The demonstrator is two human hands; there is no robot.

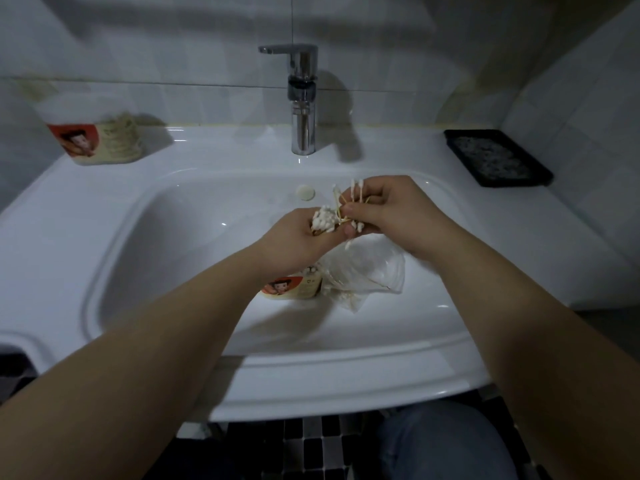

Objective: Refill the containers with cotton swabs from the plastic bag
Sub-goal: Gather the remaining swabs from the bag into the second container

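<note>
Over the sink (207,161), the left hand (294,242) grips a bundle of swabs (325,220) and the right hand (391,213) pinches loose ones; light and easily scattered, they are probably best held round the sticks' middle.

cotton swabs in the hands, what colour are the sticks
The cotton swabs have yellow sticks and white tips; head view shows it best.

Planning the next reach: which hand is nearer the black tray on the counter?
Right. The right hand is over the basin, just left of the black tray; the left hand lies farther left.
</note>
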